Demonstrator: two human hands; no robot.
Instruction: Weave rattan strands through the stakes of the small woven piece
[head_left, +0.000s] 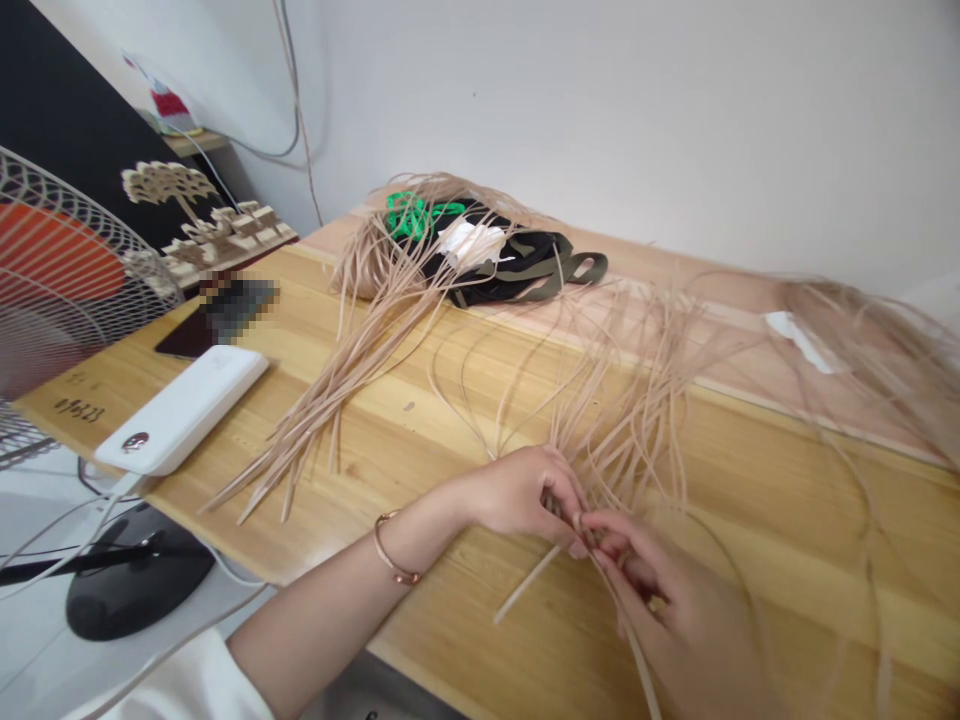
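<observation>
Both hands meet over the front of the wooden table, pinching thin tan weaving strips. My left hand [529, 495], with a bracelet on its wrist, is closed around a gathered bunch of strips [637, 420] that fans out behind it. Fingers of my right hand [645, 580] are closed on the same work, close against the left fingertips. One strip [634, 640] runs down past the right hand toward the front, and a short end [525, 585] sticks out below the left. The crossing between the fingertips is mostly hidden.
A loose bundle of strips [352, 370] lies at left. Behind it sit a black bag [536, 265], green cord [409, 215] and white paper [472, 243]. More strips [877, 330] lie at right. A white power bank [187, 405], a phone [184, 330] and a fan [67, 270] are at left.
</observation>
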